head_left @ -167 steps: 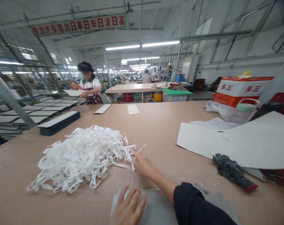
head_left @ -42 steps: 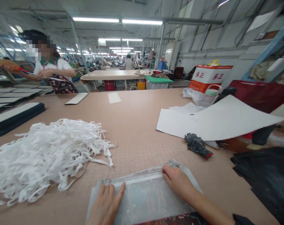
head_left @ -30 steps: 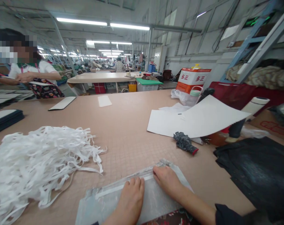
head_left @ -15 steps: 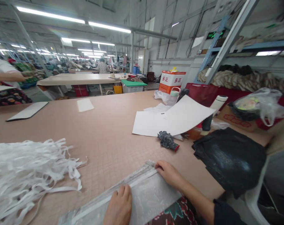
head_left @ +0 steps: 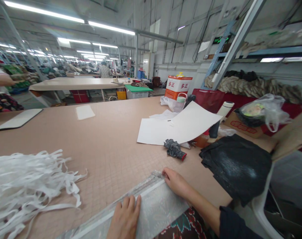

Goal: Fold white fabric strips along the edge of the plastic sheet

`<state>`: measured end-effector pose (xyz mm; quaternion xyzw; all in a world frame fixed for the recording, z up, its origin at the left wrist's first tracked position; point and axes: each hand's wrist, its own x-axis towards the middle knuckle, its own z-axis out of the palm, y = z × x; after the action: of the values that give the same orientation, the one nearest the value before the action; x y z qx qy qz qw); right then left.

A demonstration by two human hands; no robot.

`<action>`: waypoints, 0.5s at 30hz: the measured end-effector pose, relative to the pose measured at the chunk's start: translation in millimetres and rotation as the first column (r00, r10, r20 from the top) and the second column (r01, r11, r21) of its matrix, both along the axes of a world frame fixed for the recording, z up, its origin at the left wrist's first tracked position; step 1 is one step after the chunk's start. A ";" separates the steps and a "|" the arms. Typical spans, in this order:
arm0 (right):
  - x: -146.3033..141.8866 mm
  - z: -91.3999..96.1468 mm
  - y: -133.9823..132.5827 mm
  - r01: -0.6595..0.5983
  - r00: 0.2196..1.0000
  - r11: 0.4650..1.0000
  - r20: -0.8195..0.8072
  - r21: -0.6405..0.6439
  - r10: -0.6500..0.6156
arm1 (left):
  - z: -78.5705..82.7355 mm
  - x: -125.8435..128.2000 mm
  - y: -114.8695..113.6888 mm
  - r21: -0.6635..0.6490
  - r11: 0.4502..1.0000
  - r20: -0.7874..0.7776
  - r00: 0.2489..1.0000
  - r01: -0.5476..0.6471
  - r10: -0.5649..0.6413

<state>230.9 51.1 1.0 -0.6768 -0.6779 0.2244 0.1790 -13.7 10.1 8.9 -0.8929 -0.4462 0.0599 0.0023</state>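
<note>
A translucent grey sheet (head_left: 156, 205), seemingly plastic or thin fabric, lies across the front edge of the table, with a white strip (head_left: 151, 187) running along its far side. My left hand (head_left: 126, 215) rests flat on the sheet, its fingertips over the white strip. At the sheet's far right corner, my right hand (head_left: 176, 182) pinches the edge close to the end of the strip. A heap of white strips (head_left: 34, 189) lies to the left. Beyond my right hand sits a dark grey knitted glove (head_left: 174, 149) with a red cuff.
White sheets (head_left: 176, 126) lie at the back right, near a white bottle (head_left: 225, 109) and a red-and-white can (head_left: 178, 87). Black material (head_left: 238, 166) hangs over the table's right edge. A pale board (head_left: 18, 119) and white card (head_left: 85, 112) lie far left. A person's arm (head_left: 3, 79) shows beyond.
The view has turned slightly right. My left fingers have spread and flattened somewhat on the sheet. My right hand keeps its pinch at the corner.
</note>
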 end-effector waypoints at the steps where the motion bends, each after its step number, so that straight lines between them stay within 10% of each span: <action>1: -0.6 0.3 0.2 0.001 1.000 1.000 0.008 -0.001 -0.001 | -0.3 0.0 -0.3 0.001 1.000 -0.003 1.000 -0.002 0.002; 11: -3.8 14.7 0.7 -0.018 0.974 0.998 0.225 -0.054 0.030 | -3.3 -1.3 -1.7 0.023 1.000 0.008 1.000 -0.021 0.020; 15: -38.7 12.0 -15.5 -0.208 0.910 0.975 0.380 0.074 0.166 | -6.6 0.1 -0.7 0.006 1.000 0.023 1.000 -0.009 0.009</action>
<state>192.2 35.6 13.0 -0.6278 -0.7727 0.0700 0.0633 -13.6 9.4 2.3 -0.8915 -0.4505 0.0484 -0.0002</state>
